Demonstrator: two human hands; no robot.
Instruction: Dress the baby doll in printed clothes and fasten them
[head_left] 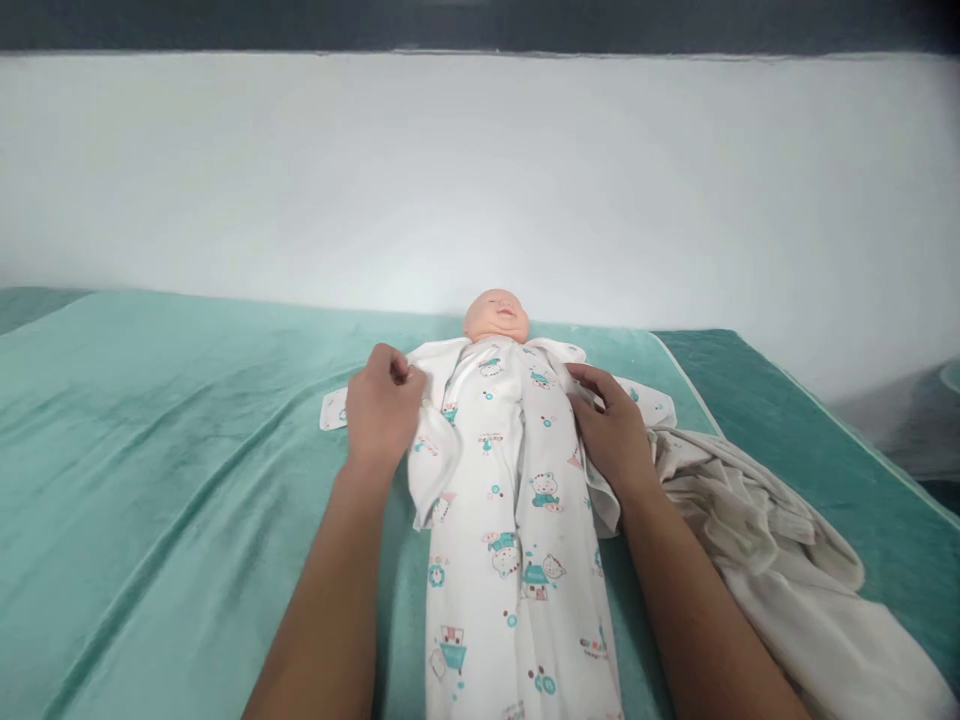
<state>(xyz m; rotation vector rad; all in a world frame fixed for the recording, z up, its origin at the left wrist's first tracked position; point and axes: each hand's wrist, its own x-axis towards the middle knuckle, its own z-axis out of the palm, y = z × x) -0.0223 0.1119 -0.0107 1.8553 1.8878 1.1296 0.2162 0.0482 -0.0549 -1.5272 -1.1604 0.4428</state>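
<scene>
A baby doll (496,314) lies on its back, its bald head at the far end. It is dressed in a white baby shirt (435,462) printed with small cartoon figures, sleeves spread to both sides. Over its front lie long white baby pants (491,500) with teal animal prints, reaching from near the neck toward me. At the doll's side on the left, my left hand (386,405) is closed in a pinch at the shirt's cloth. My right hand (609,425) has curled fingers at the upper right edge of the pants; its fingertips are partly hidden by fabric.
A crumpled off-white cloth (757,530) lies to the right, close to my right forearm. Beneath everything is a teal bed cover (187,440) with soft creases. A white wall (480,180) rises behind the doll's head.
</scene>
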